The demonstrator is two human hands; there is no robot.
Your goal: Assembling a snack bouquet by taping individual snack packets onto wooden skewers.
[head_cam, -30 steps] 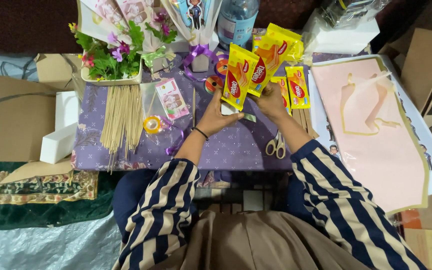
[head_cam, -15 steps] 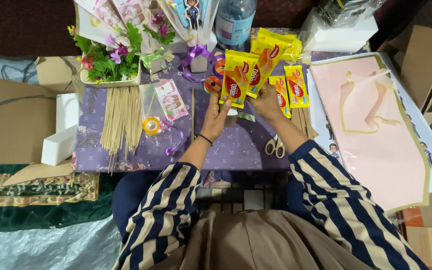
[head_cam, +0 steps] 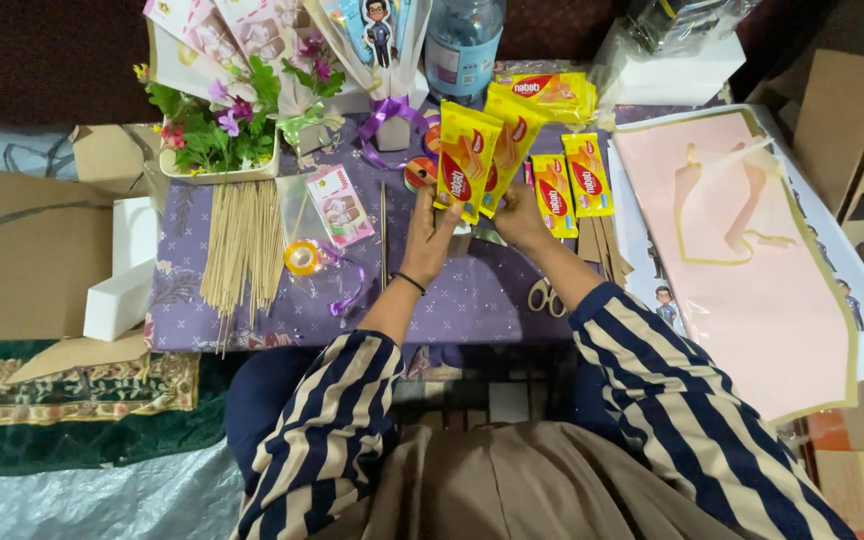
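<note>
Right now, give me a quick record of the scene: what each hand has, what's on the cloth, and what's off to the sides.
left hand: holds yellow snack packets, fanned upright
right hand: at the base of the same packets
surface: purple cloth
near hands: scissors, two more yellow packets lying flat
left of hands: wooden sticks, tape roll, purple ribbon
far edge: flower tray, water bottle
right: pink paper

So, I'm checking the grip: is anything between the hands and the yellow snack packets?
Nothing visible. The left hand and right hand hold the two yellow snack packets directly, raised above the purple tablecloth.
</note>
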